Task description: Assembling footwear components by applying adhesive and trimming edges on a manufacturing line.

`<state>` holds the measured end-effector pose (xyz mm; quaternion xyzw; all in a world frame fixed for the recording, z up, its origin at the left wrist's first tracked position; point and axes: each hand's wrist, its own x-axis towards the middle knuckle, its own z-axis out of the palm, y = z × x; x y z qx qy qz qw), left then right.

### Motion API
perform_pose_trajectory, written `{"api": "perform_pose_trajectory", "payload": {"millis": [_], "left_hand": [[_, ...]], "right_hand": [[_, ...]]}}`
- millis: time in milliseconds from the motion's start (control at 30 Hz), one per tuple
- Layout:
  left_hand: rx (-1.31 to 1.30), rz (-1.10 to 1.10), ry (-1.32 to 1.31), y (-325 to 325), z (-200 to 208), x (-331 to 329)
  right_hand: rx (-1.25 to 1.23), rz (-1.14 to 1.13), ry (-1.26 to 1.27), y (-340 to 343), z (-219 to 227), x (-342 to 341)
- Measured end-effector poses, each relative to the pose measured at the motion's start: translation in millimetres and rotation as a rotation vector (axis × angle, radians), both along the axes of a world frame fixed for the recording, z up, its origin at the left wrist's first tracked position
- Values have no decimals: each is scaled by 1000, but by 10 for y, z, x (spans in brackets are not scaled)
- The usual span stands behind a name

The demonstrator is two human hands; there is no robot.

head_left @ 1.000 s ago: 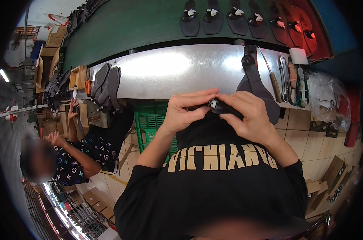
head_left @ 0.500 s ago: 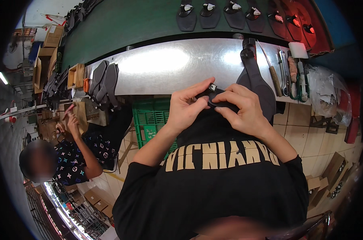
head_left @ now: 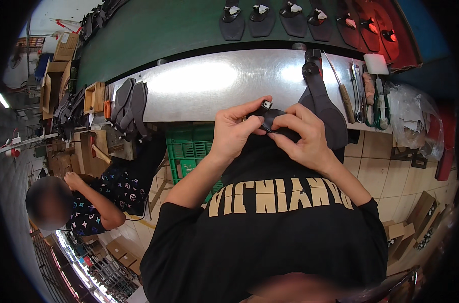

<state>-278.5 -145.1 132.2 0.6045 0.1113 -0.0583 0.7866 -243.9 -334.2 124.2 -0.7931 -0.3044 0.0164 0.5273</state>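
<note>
Just off the near edge of the metal bench, I hold a black sandal strap (head_left: 276,119) between both hands. A small square piece, white and black, shows at its upper left end. My left hand (head_left: 234,131) pinches that end between thumb and fingers. The other end is gripped by my right hand (head_left: 305,134), and the strap bends in between. Right behind my right hand, a dark grey sandal (head_left: 326,96) lies across the bench edge, its narrow end pointing away. My fingers cover part of the strap.
Hand tools, among them an awl (head_left: 346,98) and scissors (head_left: 382,103), lie by a plastic bag (head_left: 416,121). Black sandals (head_left: 262,22) line the green conveyor (head_left: 179,25). Left are more sandal pieces (head_left: 131,103), a green crate (head_left: 189,151) and a co-worker (head_left: 95,202) near a hammer (head_left: 100,153).
The strap is bent more between my hands, which have shifted only slightly. The co-worker has let go of the raised hammer, now lying lower, and drawn a hand back toward the body.
</note>
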Motion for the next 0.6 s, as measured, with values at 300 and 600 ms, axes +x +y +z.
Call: {"api": "perform_pose_trajectory", "payload": {"millis": [300, 600], "left_hand": [[-263, 15, 79, 86, 116, 3], [-18, -256, 262, 159, 69, 7]], "right_hand": [[-72, 63, -327, -70, 108, 68], [-51, -37, -157, -53, 92, 5]]}}
